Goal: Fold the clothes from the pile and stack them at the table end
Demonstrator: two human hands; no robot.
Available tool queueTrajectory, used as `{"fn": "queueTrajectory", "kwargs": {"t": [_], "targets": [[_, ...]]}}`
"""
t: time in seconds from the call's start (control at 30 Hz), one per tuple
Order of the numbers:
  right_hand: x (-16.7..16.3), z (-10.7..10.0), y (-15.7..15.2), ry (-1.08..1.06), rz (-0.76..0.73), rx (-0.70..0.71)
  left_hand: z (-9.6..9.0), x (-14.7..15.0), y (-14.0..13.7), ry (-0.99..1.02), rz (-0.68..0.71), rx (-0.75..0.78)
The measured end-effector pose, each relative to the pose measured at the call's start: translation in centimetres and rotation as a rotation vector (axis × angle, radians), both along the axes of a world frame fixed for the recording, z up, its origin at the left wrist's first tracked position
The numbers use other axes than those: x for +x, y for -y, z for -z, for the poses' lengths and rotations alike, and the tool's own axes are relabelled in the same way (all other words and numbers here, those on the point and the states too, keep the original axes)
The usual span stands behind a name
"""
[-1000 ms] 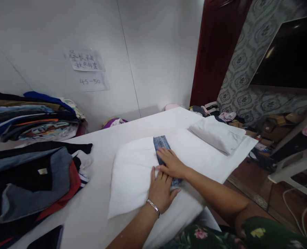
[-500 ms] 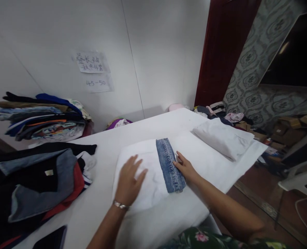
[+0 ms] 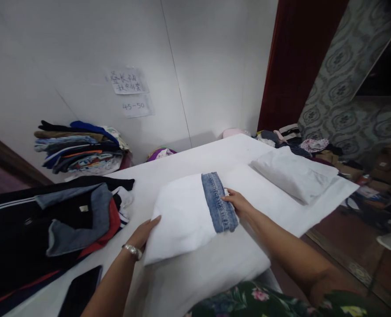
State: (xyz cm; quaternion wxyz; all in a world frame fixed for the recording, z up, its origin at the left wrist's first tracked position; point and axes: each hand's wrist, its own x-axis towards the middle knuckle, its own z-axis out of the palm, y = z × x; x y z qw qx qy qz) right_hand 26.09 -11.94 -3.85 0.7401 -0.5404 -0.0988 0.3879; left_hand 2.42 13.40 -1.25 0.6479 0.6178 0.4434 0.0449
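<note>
A flat folded white garment (image 3: pixel 182 215) lies across the middle of the white table, with a blue denim band (image 3: pixel 217 200) along its right end. My left hand (image 3: pixel 145 231) grips the bundle's left edge, thumb on top and the other fingers hidden beneath. At the opposite end, my right hand (image 3: pixel 236 201) holds the denim band's edge with the thumb on its face. The bundle's near edge looks slightly raised from the white cloth (image 3: pixel 208 266) below it.
At the left, dark clothes (image 3: pixel 13 233) lie loosely heaped beside a phone (image 3: pixel 81 290). Behind them stands a stack of folded clothes (image 3: pixel 83 149). A white wrapped packet (image 3: pixel 290 174) rests at the right. Paper notes (image 3: pixel 129 81) hang on the wall.
My left hand has gone from lying spread above the white fabric to gripping its left edge. My right hand has closed on the denim end. The view has shifted slightly left.
</note>
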Motion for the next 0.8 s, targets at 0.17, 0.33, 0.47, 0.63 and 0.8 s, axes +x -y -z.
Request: {"fn": "queueTrajectory", "kwargs": {"t": [0.17,0.33,0.47,0.63,0.8], "targets": [[2.9,0.0,1.8,0.153,0.131,-0.176,-0.1,0.5,3.8,0.115,-0.031,-0.144],[2.2,1.0,5.2,0.186,0.022,-0.302,0.9,-1.3,6.2,0.006,-0.14,0.046],[1.1,1.4,6.0,0.298,-0.003,-0.346,1.5,-2.9,7.2,-0.02,-0.138,0.071],[1.5,1.0,5.2,0.244,-0.089,-0.282,2.3,-2.7,8.4,0.187,-0.137,0.106],[1.2,1.0,5.4,0.085,-0.064,-0.138,1.8,-3.6,8.4,0.126,-0.105,0.012]]}}
